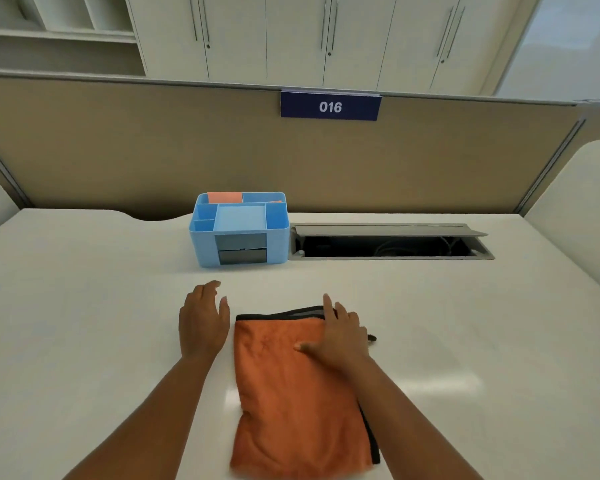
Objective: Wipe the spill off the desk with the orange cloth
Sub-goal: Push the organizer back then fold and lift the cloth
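Folded orange cloth (291, 393), black-edged, flat on tabletop (84, 323); right hand (340, 336) spread upon it, left hand (201, 322) open just beside.

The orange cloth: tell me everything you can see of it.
The orange cloth looks like soft, fuzzy microfibre with a dark binding along its edges. It seems folded, since a grey layer shows at the far edge. It lies flat on the white desk, its long side running away from the person and its near end at the bottom of the view. The right hand rests open on its far right part, fingers spread. The left hand lies on the desk just left of it; whether they touch is unclear.
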